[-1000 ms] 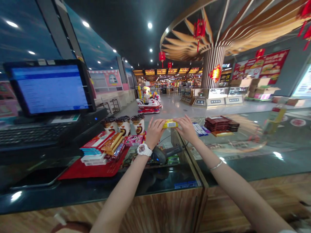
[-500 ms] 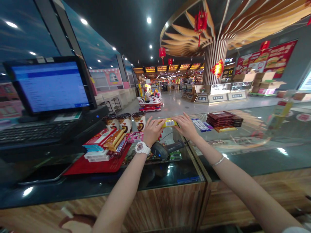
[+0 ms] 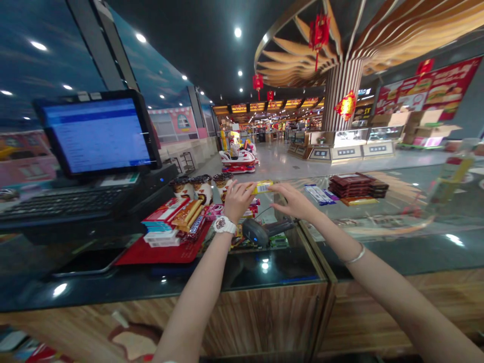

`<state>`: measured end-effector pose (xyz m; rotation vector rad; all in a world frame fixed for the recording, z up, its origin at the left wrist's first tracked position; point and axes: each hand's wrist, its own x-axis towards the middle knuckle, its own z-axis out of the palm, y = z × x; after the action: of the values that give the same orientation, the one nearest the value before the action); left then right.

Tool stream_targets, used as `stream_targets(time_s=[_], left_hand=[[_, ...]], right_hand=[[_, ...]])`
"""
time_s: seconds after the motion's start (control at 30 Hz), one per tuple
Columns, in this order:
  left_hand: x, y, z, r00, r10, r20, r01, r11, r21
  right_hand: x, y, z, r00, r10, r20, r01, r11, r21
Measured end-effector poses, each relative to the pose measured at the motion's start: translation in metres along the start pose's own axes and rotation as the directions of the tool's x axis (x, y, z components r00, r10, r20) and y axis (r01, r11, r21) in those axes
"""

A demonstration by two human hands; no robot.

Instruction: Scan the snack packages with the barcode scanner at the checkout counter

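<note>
A small yellow packet (image 3: pixel 263 187) with a barcode facing me is held up above the glass counter. My left hand (image 3: pixel 239 199), wearing a white watch, is closed on the packet's left end. My right hand (image 3: pixel 295 202) is at the packet's right end. Its index fingertip is touching or almost touching the wrapper, while the thumb stands apart below. Under the hands lies a black barcode scanner (image 3: pixel 256 232) with a blue light. Left of my left hand, snack packs (image 3: pixel 189 214) and red-and-white boxes (image 3: pixel 164 216) are piled on a red mat (image 3: pixel 162 256).
Several lidded cups (image 3: pixel 203 190) stand behind the pile. A monitor (image 3: pixel 100 133) and keyboard (image 3: pixel 68 201) occupy the left side, with a dark flat device (image 3: pixel 91 262) in front. Brown packets (image 3: pixel 351 186) and slim sachets (image 3: pixel 319 194) lie to the right on the counter glass.
My view has turned slightly left. My right hand's thumb has dropped away from the packet and its grip has loosened. The left hand keeps the packet, which is now slightly tilted.
</note>
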<state>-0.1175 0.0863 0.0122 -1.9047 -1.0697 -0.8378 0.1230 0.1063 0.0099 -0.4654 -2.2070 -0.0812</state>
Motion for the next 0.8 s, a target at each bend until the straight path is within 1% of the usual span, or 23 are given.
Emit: stream_targets(time_s=[0.1,0.2,0.3,0.4,0.5,0.6,0.7,0.8], left_hand=[[-0.002,-0.004,0.000,1.000,-0.003,0.007,0.003,1.000,0.004],[-0.003,-0.007,0.000,1.000,-0.011,0.021,0.011,1.000,-0.001],[-0.003,-0.009,0.000,0.999,-0.029,0.036,0.029,1.000,-0.008],[-0.002,-0.009,0.000,0.997,-0.053,0.059,0.054,0.998,-0.027],[-0.002,-0.008,-0.001,0.994,-0.054,0.092,0.058,0.997,-0.042],[-0.002,-0.006,-0.002,0.992,-0.047,0.117,0.052,0.998,-0.038],[-0.001,-0.005,-0.003,0.992,-0.035,0.121,0.040,0.999,-0.031],[-0.001,-0.005,-0.003,0.994,-0.039,0.106,0.042,0.999,-0.030]], right_hand=[[-0.008,-0.004,-0.002,0.992,-0.006,0.127,-0.004,0.997,0.079],[-0.013,-0.008,-0.004,0.968,0.015,0.249,-0.054,0.987,0.151],[-0.017,-0.010,0.000,0.917,0.019,0.398,-0.119,0.967,0.226],[-0.020,-0.009,0.012,0.867,0.003,0.498,-0.151,0.955,0.256],[-0.024,-0.007,0.025,0.837,-0.008,0.548,-0.153,0.957,0.248],[-0.027,-0.008,0.033,0.824,-0.017,0.566,-0.154,0.956,0.251],[-0.027,-0.011,0.036,0.825,0.005,0.565,-0.167,0.957,0.236],[-0.026,-0.015,0.036,0.844,0.006,0.536,-0.148,0.964,0.221]])
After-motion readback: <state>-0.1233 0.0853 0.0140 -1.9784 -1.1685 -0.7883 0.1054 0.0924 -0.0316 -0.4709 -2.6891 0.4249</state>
